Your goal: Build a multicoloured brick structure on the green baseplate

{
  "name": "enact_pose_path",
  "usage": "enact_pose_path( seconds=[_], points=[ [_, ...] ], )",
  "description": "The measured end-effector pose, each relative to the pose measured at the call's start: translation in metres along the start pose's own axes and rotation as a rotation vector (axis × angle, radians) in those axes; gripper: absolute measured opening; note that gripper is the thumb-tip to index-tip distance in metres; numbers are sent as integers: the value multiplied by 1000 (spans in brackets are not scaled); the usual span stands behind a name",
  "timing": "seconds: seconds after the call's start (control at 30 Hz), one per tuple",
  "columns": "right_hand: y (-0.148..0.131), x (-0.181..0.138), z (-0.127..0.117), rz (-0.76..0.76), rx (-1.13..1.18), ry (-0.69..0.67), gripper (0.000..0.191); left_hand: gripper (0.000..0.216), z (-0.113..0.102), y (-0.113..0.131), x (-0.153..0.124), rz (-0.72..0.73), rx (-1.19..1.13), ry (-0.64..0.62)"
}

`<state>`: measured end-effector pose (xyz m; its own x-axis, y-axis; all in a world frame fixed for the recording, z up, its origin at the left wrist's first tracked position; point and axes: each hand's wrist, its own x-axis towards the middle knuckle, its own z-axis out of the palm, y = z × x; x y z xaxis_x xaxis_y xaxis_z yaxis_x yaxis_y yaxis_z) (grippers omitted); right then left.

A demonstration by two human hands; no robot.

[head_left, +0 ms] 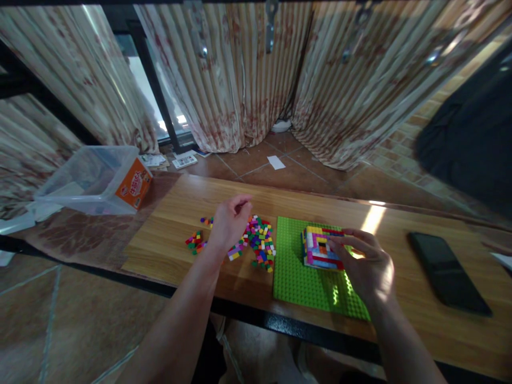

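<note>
A block built of colourful toy bricks (316, 260) stands on the green baseplate (290, 285). It has stepped, multicoloured layers with a small dark opening in the middle. My right hand (368, 262) is at its right side, thumb and fingers closed on its upper right part; the fingers cover that corner. To the left of the baseplate lies a pile of small loose bricks (262, 237) in many colours. Above its left part hangs my left hand (230, 221), fingers curled in; whether a brick is between them cannot be seen.
A black phone (448, 272) lies on the wooden table (168, 234) at the right. Beyond the table's left end stands a clear plastic box (92, 181) with an orange label. Striped curtains (232, 80) hang behind. A dark-clothed shape (472, 122) is at the upper right.
</note>
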<state>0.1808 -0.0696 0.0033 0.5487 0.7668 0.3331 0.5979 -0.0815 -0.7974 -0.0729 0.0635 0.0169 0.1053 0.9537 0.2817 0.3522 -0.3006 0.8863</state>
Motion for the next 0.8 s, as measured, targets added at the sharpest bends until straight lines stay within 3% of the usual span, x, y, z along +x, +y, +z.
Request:
enact_pose_path(
  seconds=[0.33,0.53,0.6,0.7,0.8],
  points=[
    [16,2,-3,38,103,-84,24,20,2,7,-3,21,71,-33],
    [1,6,-9,-17,249,185,17,20,1,0,-1,34,49,-23],
    [-9,2,-8,-66,253,217,13,20,1,-1,-1,36,57,-27],
    [-23,-10,-3,-165,251,125,8,20,1,1,-2,35,71,-29],
    [-38,-27,6,-266,196,-92,9,19,1,2,-2,41,82,-28]
  ],
)
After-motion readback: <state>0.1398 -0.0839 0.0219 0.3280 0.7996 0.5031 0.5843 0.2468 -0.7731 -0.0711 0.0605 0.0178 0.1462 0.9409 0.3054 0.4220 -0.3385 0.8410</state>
